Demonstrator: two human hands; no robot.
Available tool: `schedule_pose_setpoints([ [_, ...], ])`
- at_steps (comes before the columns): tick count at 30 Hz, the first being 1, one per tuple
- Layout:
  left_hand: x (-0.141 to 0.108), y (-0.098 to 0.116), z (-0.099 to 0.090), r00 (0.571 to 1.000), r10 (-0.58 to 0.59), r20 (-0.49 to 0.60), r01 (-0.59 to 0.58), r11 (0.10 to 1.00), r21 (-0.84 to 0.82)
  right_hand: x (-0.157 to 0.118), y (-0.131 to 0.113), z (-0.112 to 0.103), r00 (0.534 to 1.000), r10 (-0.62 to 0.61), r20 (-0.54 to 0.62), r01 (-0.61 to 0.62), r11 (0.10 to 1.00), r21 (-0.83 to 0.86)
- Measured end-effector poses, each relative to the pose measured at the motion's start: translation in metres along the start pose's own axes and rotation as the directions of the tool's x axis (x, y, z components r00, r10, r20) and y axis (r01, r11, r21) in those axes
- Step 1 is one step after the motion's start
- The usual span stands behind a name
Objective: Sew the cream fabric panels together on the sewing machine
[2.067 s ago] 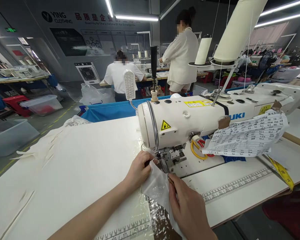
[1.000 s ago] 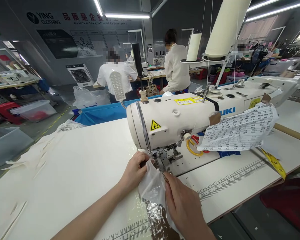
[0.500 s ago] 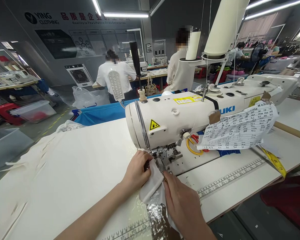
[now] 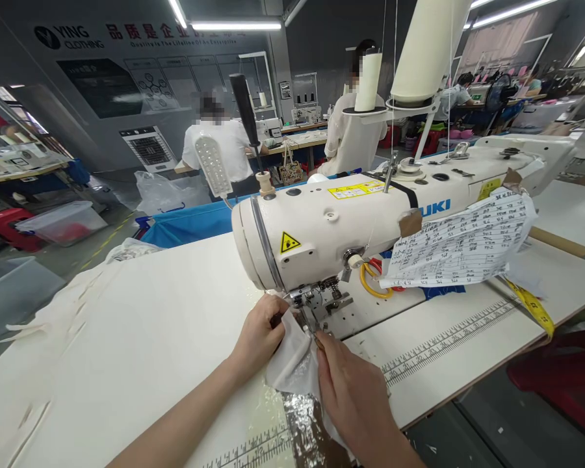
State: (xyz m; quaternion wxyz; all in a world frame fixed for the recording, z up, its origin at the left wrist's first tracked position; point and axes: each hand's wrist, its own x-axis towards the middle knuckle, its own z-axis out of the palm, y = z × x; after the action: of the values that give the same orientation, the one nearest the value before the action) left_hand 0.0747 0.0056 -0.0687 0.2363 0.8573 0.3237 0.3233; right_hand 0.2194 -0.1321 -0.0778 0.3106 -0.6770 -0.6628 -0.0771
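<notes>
White cloth (image 4: 292,364), low in the centre of the frame, sits bunched at the presser foot (image 4: 308,317) of the sewing machine (image 4: 331,231). Left hand (image 4: 258,335) pinches its far edge; right hand (image 4: 353,393) pinches the near side. Both sets of fingertips lie just beside the needle, so a slip risks a prick or a crooked seam.

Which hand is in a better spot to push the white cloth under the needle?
Probably the left hand. Its fingers already pinch the white cloth right beside the presser foot of the sewing machine. The right hand grips the cloth lower down, nearer the table edge.
</notes>
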Motion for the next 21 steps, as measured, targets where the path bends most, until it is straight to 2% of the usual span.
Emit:
schedule_pose_setpoints([
  [3, 0.001, 0.001, 0.001, 0.982, 0.186, -0.039, -0.180, 0.976, 0.123, 0.000, 0.000, 0.000, 1.000, -0.003, -0.007, 0.003, 1.000, -0.020],
  [6, 0.002, 0.003, 0.001, 0.919, 0.393, -0.039, -0.370, 0.890, 0.267, -0.002, 0.000, 0.002, 1.000, -0.008, 0.013, 0.009, 0.998, -0.064],
  [9, 0.002, 0.006, 0.000, 0.872, 0.489, 0.018, -0.464, 0.815, 0.348, -0.003, -0.002, 0.006, 1.000, -0.024, -0.005, 0.023, 0.991, -0.130],
  [13, 0.000, 0.011, -0.007, 0.885, 0.437, 0.159, -0.464, 0.814, 0.349, -0.007, -0.005, 0.006, 0.998, -0.019, -0.064, 0.008, 0.985, -0.173],
  [15, -0.001, 0.015, -0.012, 0.891, 0.388, 0.237, -0.451, 0.823, 0.346, -0.016, -0.004, 0.001, 0.997, -0.003, -0.073, -0.007, 0.991, -0.132],
  [18, -0.005, 0.023, -0.018, 0.881, 0.334, 0.336, -0.451, 0.808, 0.378, -0.039, -0.003, -0.014, 0.999, 0.012, 0.035, -0.014, 0.999, 0.035],
  [21, -0.010, 0.032, -0.015, 0.888, 0.288, 0.357, -0.433, 0.784, 0.444, -0.067, -0.005, -0.028, 0.987, 0.090, 0.130, -0.103, 0.990, 0.100],
])
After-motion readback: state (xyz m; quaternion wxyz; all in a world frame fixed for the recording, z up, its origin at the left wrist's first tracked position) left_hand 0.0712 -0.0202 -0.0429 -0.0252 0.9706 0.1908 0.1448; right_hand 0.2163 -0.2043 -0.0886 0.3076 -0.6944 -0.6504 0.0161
